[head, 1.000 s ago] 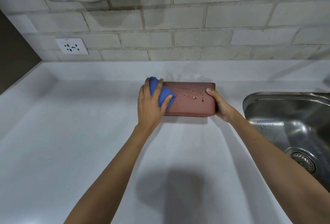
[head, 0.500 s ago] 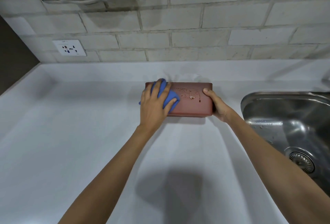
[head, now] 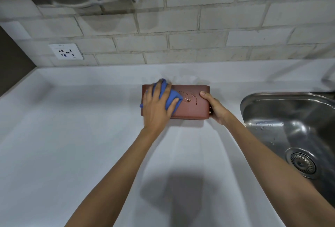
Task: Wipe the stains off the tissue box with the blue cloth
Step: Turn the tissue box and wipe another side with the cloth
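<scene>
A reddish-brown tissue box lies on the white counter near the back wall. Dark and golden stains streak its top, right of centre. My left hand presses a bunched blue cloth flat on the left half of the box, with the cloth's edge close to the stains. My right hand grips the box's right end, thumb on top. A white tissue shows behind the box, blurred.
A steel sink with a drain is sunk into the counter just right of the box. A brick wall with a white socket runs behind. A shiny metal hood hangs top left.
My left hand has slid the blue cloth rightward along the box top, from its left end toward the stains. The right hand has kept its hold on the right end.
</scene>
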A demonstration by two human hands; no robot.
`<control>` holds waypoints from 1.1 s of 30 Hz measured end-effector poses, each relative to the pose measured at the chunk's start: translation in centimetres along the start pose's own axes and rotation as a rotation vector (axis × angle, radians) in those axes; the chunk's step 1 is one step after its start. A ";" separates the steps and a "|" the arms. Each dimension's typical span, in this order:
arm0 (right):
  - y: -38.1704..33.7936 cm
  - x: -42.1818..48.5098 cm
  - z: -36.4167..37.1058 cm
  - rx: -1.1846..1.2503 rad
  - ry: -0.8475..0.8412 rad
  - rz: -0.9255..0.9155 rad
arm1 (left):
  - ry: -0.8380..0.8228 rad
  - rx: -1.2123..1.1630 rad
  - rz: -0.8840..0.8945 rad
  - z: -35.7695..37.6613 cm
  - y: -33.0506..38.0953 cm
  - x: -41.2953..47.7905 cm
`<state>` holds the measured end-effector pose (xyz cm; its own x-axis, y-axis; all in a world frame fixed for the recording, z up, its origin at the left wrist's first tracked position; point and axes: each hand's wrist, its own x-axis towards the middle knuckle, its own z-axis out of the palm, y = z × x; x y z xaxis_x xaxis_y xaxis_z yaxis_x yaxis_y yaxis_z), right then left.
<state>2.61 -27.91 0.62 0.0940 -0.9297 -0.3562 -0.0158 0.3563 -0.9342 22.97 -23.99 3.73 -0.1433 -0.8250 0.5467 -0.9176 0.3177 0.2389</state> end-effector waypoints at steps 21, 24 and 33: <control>0.3 -0.1 0.0 -0.004 -0.034 0.010 | -0.046 -0.004 0.152 1.9 3.0 -3.0; 0.0 -0.1 -0.1 -0.020 -0.043 0.036 | -0.039 0.034 0.213 1.7 2.2 -3.8; 0.6 0.4 0.8 0.047 -0.021 0.033 | -0.018 -0.133 -0.091 1.8 2.5 -1.5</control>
<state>3.43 -27.99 -0.11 0.1152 -0.9154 -0.3857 0.0278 0.3911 -0.9199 20.19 -22.81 2.05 -0.0690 -0.8611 0.5038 -0.8700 0.2991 0.3920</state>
